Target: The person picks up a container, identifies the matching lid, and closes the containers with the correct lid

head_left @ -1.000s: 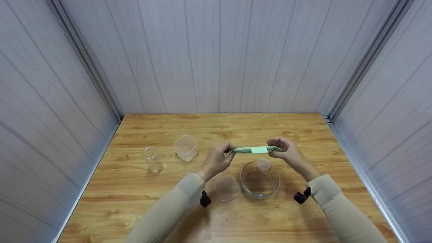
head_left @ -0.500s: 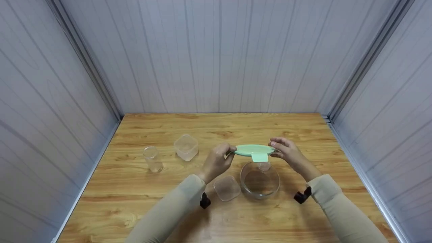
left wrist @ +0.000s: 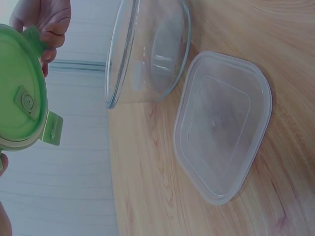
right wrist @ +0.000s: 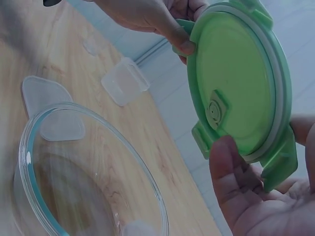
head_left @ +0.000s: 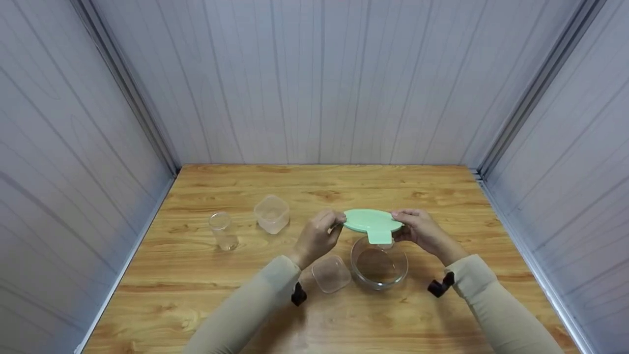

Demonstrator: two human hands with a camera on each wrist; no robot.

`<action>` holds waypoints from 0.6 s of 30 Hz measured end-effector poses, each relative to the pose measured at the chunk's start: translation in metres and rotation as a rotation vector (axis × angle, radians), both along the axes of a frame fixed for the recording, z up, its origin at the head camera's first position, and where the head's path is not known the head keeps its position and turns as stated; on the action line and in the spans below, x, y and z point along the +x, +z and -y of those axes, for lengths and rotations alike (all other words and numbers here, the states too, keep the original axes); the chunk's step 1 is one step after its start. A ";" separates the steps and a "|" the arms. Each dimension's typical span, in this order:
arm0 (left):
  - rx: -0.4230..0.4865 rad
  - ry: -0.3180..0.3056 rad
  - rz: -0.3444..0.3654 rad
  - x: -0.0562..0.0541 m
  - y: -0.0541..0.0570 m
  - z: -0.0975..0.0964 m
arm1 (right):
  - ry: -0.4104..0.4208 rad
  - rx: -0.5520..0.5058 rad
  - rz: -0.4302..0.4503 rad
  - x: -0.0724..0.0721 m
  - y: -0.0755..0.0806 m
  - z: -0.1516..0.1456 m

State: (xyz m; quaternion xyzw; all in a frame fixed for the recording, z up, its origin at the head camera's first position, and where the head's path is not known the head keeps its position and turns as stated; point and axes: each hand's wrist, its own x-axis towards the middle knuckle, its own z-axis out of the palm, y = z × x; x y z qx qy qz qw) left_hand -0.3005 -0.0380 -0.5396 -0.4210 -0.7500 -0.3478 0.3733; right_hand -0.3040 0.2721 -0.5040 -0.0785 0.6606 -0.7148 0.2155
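Observation:
Both hands hold a round green locking lid [head_left: 368, 220], tilted above and beyond the glass bowl [head_left: 379, 265]. My left hand [head_left: 320, 235] pinches its left edge by a side flap in the head view. At the opposite edge, my right hand [head_left: 421, 231] grips the rim, thumb on top. The right wrist view shows flaps around the lid [right wrist: 236, 78] and a small valve on its face; fingers of the right hand [right wrist: 266, 196] lie around a lower flap. Little of the left hand [left wrist: 4, 164] appears in the left wrist view.
Left of the bowl lies a flat translucent lid [head_left: 331, 274]. Farther back stand a square translucent container [head_left: 271, 214] and a clear cylindrical cup [head_left: 223, 231]. A small whitish round piece [head_left: 386, 245] shows at the bowl's far rim, partly hidden. Pale walls border the wooden table [head_left: 236, 305].
The green lid has turned from nearly edge-on to show its broad face, its front flap swinging downward. My right hand's fingers have shifted, the thumb now on the lid's top.

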 end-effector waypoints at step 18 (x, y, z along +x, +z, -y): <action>-0.033 -0.014 0.253 0.003 0.002 0.003 | -0.082 -0.015 0.040 0.000 -0.001 -0.004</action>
